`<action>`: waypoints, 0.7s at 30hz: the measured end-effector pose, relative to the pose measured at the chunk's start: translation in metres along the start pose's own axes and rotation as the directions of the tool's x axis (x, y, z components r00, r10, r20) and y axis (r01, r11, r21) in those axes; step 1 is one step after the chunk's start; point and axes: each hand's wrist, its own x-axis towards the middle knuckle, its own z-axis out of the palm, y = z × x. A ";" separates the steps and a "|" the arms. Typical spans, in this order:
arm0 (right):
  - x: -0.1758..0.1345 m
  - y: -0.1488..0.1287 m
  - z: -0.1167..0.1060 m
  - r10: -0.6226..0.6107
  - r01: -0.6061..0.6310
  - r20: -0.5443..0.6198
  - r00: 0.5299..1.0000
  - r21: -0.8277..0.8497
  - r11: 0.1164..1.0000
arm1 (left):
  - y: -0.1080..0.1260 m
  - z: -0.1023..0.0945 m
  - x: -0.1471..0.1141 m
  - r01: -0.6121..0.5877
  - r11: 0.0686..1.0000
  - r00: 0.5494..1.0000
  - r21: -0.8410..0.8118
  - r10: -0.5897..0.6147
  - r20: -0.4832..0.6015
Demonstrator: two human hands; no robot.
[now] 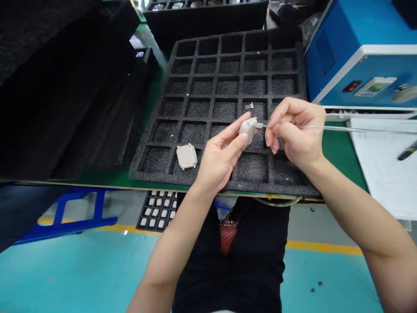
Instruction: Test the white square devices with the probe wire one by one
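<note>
My left hand (221, 156) is closed on a small beige watch-like case (248, 130), held tilted up above the black foam tray (224, 186). Thin clear tubing (339, 128) runs in from the right edge and passes through the pinched fingers of my right hand (295, 130). A small clear connector (259, 125) at the tubing's tip meets the upper right end of the case; whether it is inserted, I cannot tell. Another beige case (186, 156) lies flat in a front compartment of the tray, left of my left hand. A small clear piece (249, 105) rests just beyond my hands.
On the right stands a blue machine (345, 56) with a red switch. Ruled paper sheets (387, 165) and a black pen (407, 151) lie below it. Dark foam (91, 108) is stacked on the left. Under the table edge, a tray (156, 211) holds several pale pieces.
</note>
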 end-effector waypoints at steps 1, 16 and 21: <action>0.000 0.000 0.000 0.001 -0.001 -0.004 1.000 -0.006 1.000 | 0.000 0.000 0.000 0.002 1.000 1.000 0.006 -0.002 -0.002; 0.000 -0.005 0.000 0.083 -0.083 0.017 0.996 0.017 0.996 | -0.001 -0.001 0.000 0.001 1.000 1.000 0.010 -0.001 -0.002; 0.002 -0.009 0.003 0.144 -0.148 0.044 0.989 0.092 0.985 | 0.003 0.001 0.000 0.046 0.999 0.996 0.011 -0.045 -0.077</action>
